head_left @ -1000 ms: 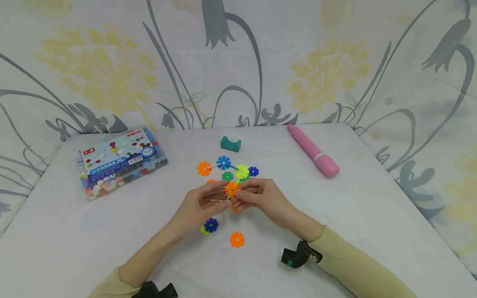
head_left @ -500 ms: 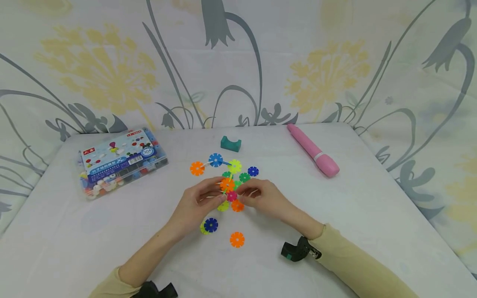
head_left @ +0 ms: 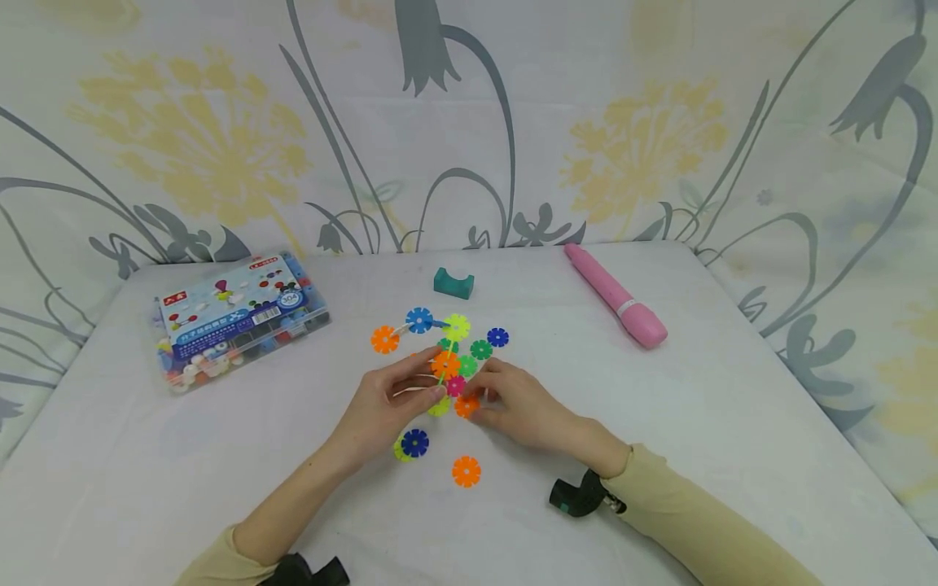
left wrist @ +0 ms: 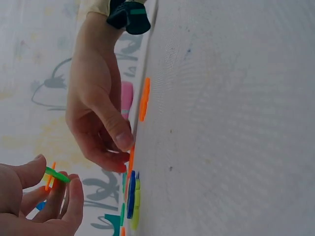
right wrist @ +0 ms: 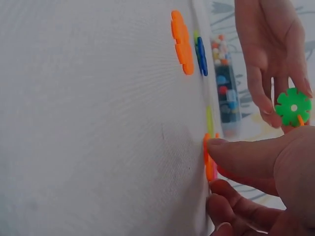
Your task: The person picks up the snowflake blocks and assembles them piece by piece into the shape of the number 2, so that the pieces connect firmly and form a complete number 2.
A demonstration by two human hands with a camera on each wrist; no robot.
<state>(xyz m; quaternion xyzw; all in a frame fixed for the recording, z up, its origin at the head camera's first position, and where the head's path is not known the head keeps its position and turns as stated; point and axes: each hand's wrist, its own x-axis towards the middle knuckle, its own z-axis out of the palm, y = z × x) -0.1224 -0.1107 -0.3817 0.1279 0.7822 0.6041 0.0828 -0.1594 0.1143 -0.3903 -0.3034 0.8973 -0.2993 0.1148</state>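
Note:
My left hand (head_left: pixel 392 400) holds a chain of slotted snowflake discs above the table. A green disc (left wrist: pixel 58 174) is pinched between its thumb and fingers, slotted into an orange disc (head_left: pixel 444 365). From there the chain runs through a yellow-green disc (head_left: pixel 457 328) and a blue disc (head_left: pixel 419 320) to another orange disc (head_left: pixel 384 339). My right hand (head_left: pixel 523 407) is down at the table, its thumb and curled fingers at the edge of a loose orange disc (right wrist: pixel 207 152). Beside that one lie a pink disc (head_left: pixel 456 386) and a yellow disc (head_left: pixel 439 407).
Near the front lie an orange disc (head_left: pixel 466 471) and a dark blue disc (head_left: pixel 414 443) overlapping a yellow one. Green discs (head_left: pixel 481 349) are behind the hands. A teal block (head_left: pixel 453 283), a pink microphone-shaped object (head_left: pixel 615 297) and a clear box of beads (head_left: pixel 242 317) stand farther back.
The left hand's chain has shifted left and tilted. My right hand has left the chain and moved down to the loose orange disc.

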